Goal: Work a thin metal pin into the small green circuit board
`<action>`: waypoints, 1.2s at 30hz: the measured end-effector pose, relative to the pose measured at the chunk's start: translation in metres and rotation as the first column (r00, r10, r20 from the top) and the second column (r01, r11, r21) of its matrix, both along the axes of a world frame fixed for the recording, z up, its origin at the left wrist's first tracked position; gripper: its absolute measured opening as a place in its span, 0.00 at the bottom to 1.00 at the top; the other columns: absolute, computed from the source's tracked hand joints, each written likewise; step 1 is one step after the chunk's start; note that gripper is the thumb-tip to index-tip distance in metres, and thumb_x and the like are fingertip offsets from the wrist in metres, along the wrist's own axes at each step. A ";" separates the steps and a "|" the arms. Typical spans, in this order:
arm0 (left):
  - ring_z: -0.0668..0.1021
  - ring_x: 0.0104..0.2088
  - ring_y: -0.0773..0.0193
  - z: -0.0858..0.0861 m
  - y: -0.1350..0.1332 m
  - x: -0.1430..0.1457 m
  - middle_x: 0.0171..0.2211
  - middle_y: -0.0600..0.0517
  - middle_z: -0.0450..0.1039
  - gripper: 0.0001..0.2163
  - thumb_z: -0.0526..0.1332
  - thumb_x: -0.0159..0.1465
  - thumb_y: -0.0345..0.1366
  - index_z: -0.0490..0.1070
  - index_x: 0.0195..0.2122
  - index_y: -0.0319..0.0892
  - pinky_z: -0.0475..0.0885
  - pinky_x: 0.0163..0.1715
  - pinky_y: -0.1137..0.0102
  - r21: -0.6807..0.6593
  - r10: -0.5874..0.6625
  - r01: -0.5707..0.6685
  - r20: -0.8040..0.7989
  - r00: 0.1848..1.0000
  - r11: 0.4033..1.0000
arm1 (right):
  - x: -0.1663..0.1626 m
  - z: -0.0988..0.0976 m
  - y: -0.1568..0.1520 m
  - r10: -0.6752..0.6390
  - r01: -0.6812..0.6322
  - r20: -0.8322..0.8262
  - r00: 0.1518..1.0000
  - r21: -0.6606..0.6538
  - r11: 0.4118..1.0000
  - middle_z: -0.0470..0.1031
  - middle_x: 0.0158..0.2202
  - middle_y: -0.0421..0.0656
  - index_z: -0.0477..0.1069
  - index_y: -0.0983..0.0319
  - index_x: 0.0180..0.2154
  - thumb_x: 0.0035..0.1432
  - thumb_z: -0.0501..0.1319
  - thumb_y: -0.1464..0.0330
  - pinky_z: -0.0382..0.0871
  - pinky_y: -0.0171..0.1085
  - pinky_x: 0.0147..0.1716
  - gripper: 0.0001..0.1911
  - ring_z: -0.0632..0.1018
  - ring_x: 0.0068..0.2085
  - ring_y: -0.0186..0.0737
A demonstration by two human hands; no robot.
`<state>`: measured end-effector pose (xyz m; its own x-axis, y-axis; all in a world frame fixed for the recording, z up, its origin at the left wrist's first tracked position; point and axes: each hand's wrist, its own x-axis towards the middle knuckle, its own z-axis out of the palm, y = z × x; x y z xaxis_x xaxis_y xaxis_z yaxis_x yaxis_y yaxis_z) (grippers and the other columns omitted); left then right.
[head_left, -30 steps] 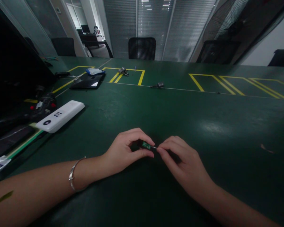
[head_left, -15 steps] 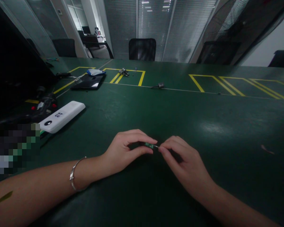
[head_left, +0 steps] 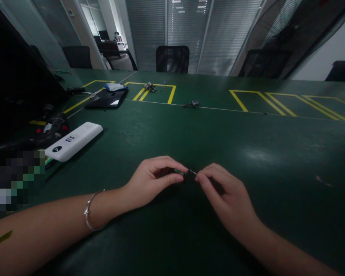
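Both my hands rest on the dark green table mat [head_left: 247,145] near its front edge. My left hand [head_left: 152,182], with a silver bracelet on the wrist, pinches a small dark part with a green face [head_left: 178,172] between thumb and fingers. My right hand [head_left: 222,193] pinches the right end of the same small part, where a thin dark tip [head_left: 192,173] sticks out. The two hands meet fingertip to fingertip just above the mat.
A white power bank [head_left: 73,140] lies at the left beside dark tools [head_left: 53,124]. A black tablet [head_left: 106,98], a blue-white packet [head_left: 115,86] and small metal parts [head_left: 150,87] [head_left: 191,103] lie farther back among yellow tape boxes. Black chairs stand behind the table.
Both hands have shifted slightly away from me with the small part; its green face has turned more edge-on and the right fingers have closed in on its tip.
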<state>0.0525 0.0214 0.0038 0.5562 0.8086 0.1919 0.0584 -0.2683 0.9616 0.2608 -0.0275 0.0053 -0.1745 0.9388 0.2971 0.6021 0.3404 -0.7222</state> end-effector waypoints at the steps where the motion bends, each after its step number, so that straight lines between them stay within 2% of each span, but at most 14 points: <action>1: 0.79 0.40 0.62 0.000 0.001 0.000 0.40 0.48 0.78 0.08 0.65 0.64 0.32 0.78 0.43 0.42 0.73 0.42 0.67 0.038 -0.033 0.035 -0.065 0.997 0.999 | 0.000 0.000 0.000 -0.005 0.005 -0.009 1.000 0.003 1.000 0.73 0.30 0.41 0.72 0.60 0.31 0.65 0.55 0.69 0.68 0.37 0.31 0.10 0.74 0.33 0.39; 3: 0.77 0.43 0.60 -0.001 0.002 0.000 0.40 0.49 0.78 0.08 0.64 0.64 0.33 0.78 0.44 0.43 0.70 0.46 0.64 0.143 -0.114 0.149 -0.226 0.967 0.978 | 0.001 -0.001 0.000 -0.005 0.005 -0.017 1.000 0.017 1.000 0.73 0.30 0.41 0.72 0.59 0.31 0.65 0.55 0.69 0.67 0.37 0.30 0.11 0.74 0.32 0.39; 5: 0.75 0.46 0.58 -0.001 0.003 0.000 0.40 0.50 0.78 0.07 0.65 0.64 0.34 0.77 0.44 0.45 0.66 0.51 0.61 0.235 -0.175 0.272 -0.362 0.915 0.933 | 0.001 -0.001 -0.001 0.004 -0.003 -0.024 1.000 0.034 0.999 0.73 0.29 0.41 0.72 0.59 0.30 0.65 0.55 0.68 0.68 0.37 0.30 0.11 0.75 0.32 0.39; 8: 0.72 0.50 0.56 -0.001 0.003 0.001 0.43 0.50 0.76 0.07 0.64 0.65 0.36 0.77 0.43 0.46 0.61 0.54 0.60 0.300 -0.191 0.353 -0.458 0.868 0.886 | 0.001 -0.002 0.000 0.025 -0.024 -0.030 0.999 0.036 0.999 0.74 0.29 0.41 0.72 0.59 0.30 0.65 0.55 0.68 0.68 0.37 0.30 0.11 0.75 0.32 0.38; 15: 0.69 0.53 0.53 -0.002 0.000 0.002 0.48 0.47 0.73 0.10 0.61 0.66 0.37 0.76 0.48 0.47 0.60 0.54 0.59 0.356 -0.163 0.362 -0.482 0.861 0.861 | 0.000 -0.001 0.000 0.044 -0.044 -0.036 0.998 -0.001 0.999 0.73 0.30 0.41 0.72 0.59 0.31 0.66 0.55 0.69 0.68 0.38 0.32 0.10 0.75 0.33 0.39; 19: 0.70 0.52 0.53 -0.001 -0.002 0.001 0.49 0.46 0.73 0.12 0.61 0.66 0.38 0.72 0.50 0.45 0.60 0.53 0.59 0.395 -0.078 0.287 -0.467 0.881 0.873 | -0.001 -0.002 0.000 0.057 -0.057 0.010 0.998 -0.034 0.998 0.72 0.32 0.41 0.71 0.59 0.33 0.66 0.55 0.69 0.68 0.39 0.34 0.09 0.74 0.34 0.40; 22: 0.71 0.45 0.54 0.001 -0.003 0.001 0.43 0.46 0.73 0.15 0.62 0.64 0.46 0.70 0.46 0.42 0.62 0.46 0.60 0.399 0.003 0.226 -0.498 0.867 0.889 | -0.002 -0.002 0.001 0.079 -0.075 0.079 0.994 -0.058 0.995 0.72 0.35 0.43 0.70 0.60 0.38 0.63 0.55 0.72 0.68 0.41 0.35 0.05 0.74 0.37 0.42; 25: 0.70 0.38 0.55 0.004 -0.007 0.003 0.38 0.47 0.71 0.25 0.65 0.56 0.57 0.68 0.40 0.40 0.62 0.39 0.61 0.407 0.050 0.212 -0.546 0.836 0.888 | -0.003 0.000 0.000 0.136 -0.123 0.172 0.976 -0.084 0.989 0.71 0.38 0.44 0.69 0.61 0.41 0.55 0.55 0.79 0.68 0.42 0.36 0.13 0.73 0.39 0.44; 27: 0.69 0.36 0.55 0.004 -0.009 0.004 0.37 0.47 0.70 0.28 0.65 0.52 0.62 0.68 0.38 0.40 0.61 0.38 0.61 0.420 0.066 0.227 -0.577 0.814 0.879 | -0.005 0.001 -0.002 0.182 -0.158 0.258 0.949 -0.111 0.981 0.71 0.38 0.45 0.69 0.61 0.42 0.52 0.55 0.80 0.67 0.44 0.36 0.16 0.72 0.39 0.45; 30: 0.69 0.37 0.54 0.004 -0.012 0.006 0.37 0.47 0.70 0.29 0.64 0.51 0.63 0.67 0.38 0.40 0.60 0.39 0.60 0.442 0.091 0.247 -0.615 0.783 0.862 | -0.007 0.003 -0.005 0.234 -0.197 0.353 0.906 -0.137 0.971 0.71 0.37 0.46 0.70 0.62 0.42 0.52 0.56 0.80 0.66 0.46 0.37 0.15 0.71 0.39 0.47; 33: 0.69 0.38 0.52 0.006 -0.013 0.007 0.37 0.47 0.69 0.30 0.64 0.51 0.64 0.67 0.37 0.39 0.60 0.40 0.58 0.454 0.132 0.247 -0.655 0.744 0.856 | -0.008 0.003 -0.006 0.243 -0.211 0.373 0.895 -0.126 0.969 0.71 0.38 0.45 0.71 0.61 0.42 0.55 0.56 0.78 0.65 0.46 0.37 0.14 0.71 0.39 0.46; 36: 0.69 0.39 0.52 0.007 -0.012 0.008 0.37 0.47 0.69 0.25 0.64 0.55 0.59 0.67 0.36 0.40 0.60 0.41 0.58 0.451 0.144 0.261 -0.686 0.713 0.853 | -0.008 0.000 -0.003 0.228 -0.201 0.372 0.900 -0.110 0.973 0.71 0.37 0.44 0.71 0.61 0.41 0.57 0.55 0.77 0.65 0.45 0.37 0.12 0.71 0.39 0.46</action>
<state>0.0601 0.0097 0.0109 0.7329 0.6739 0.0930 0.5967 -0.7024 0.3881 0.2527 -0.0303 0.0055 -0.4610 0.8810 0.1060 0.7528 0.4516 -0.4789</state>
